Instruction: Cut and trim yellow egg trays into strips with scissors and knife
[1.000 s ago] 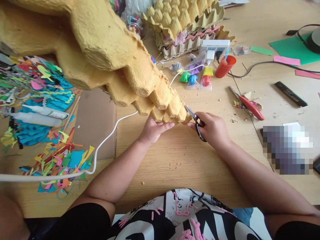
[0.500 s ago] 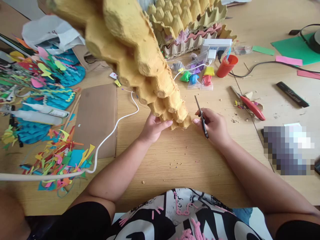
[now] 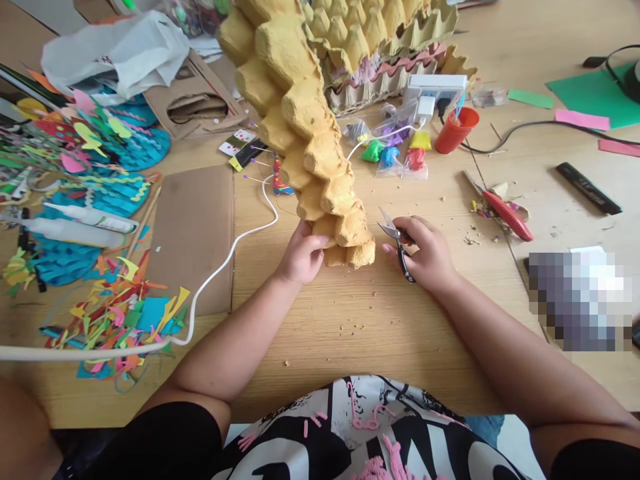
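A long strip of yellow egg carton (image 3: 320,157) stands tilted up over the table, its far end running out of the top of the view. My left hand (image 3: 301,255) grips its near end, thumb on the bumpy side and the other fingers mostly hidden behind. To the right, my right hand (image 3: 427,253) holds a pair of small scissors (image 3: 403,255) with dark handles. The blades are parted and point up and left, a short gap from the carton's cut edge. Small crumbs of carton lie on the table below.
Stacked egg trays (image 3: 370,40), a power strip (image 3: 436,85) and a red cup (image 3: 457,130) stand behind. A red utility knife (image 3: 507,215) lies right. Cardboard (image 3: 193,240), paper scraps (image 3: 120,313) and glue bottles (image 3: 80,230) are on the left, with a white cable (image 3: 215,270) across.
The egg carton strip has swung more upright and its far end has moved back and right. The scissors' blades, together before, are now parted. Both hands have stayed nearly in place.
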Motion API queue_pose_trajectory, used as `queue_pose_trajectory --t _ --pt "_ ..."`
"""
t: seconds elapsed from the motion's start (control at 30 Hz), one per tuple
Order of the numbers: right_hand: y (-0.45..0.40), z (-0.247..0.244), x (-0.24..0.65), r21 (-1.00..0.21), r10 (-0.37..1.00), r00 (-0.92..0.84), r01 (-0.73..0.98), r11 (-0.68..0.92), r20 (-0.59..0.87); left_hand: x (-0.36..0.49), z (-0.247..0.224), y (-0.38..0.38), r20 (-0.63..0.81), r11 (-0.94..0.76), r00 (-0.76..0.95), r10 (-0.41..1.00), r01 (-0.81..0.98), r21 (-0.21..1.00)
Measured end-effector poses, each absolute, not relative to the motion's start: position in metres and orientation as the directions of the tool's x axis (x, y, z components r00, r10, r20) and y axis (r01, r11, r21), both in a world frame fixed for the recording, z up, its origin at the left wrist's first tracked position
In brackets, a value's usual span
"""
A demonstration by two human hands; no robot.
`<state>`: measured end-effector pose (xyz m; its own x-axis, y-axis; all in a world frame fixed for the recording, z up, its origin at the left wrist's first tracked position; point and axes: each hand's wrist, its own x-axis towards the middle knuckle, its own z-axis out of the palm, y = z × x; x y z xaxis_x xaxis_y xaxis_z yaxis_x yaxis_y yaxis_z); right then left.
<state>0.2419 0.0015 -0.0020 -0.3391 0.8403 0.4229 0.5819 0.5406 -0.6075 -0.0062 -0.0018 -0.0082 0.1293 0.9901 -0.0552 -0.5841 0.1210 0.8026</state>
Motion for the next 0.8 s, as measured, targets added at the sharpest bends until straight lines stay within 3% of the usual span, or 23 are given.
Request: queue_pose_trajectory --t 0.3,0.8 --pt "0.0002 -0.0021 0.24 -0.528 0.799 -0.429 0.6 0.601 0.422 -0.0073 -0.0026 -0.0041 -0.028 0.107 0.15 0.988 -0.55 0.828" --pt "-0.0033 0.0005 0.2402 -0.449 0.795 -0.421 0.665 0.598 0.436 -0.0085 0.0004 -0.0058 -0.052 0.135 0.169 0.984 -0.524 0.841"
